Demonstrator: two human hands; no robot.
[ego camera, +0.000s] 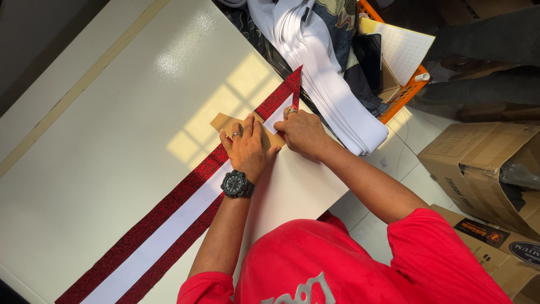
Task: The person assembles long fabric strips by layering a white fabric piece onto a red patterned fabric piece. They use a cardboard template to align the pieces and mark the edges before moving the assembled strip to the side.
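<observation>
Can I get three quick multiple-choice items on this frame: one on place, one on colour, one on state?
1. Where does the tan cardboard piece lie?
A. in the orange crate
B. on the strip, under the left hand
C. on the floor

2. What colour are the borders of the fabric strip?
A. red
B. green
C. yellow

3. What is the left hand doing?
A. lifted clear
B. pressing flat on the cardboard
C. holding a box

Key: 1 B, its corner pokes out from beneath the fingers; 2 A, patterned red bands flank a white middle; 3 B, palm down with fingers spread, beside the right hand.
</observation>
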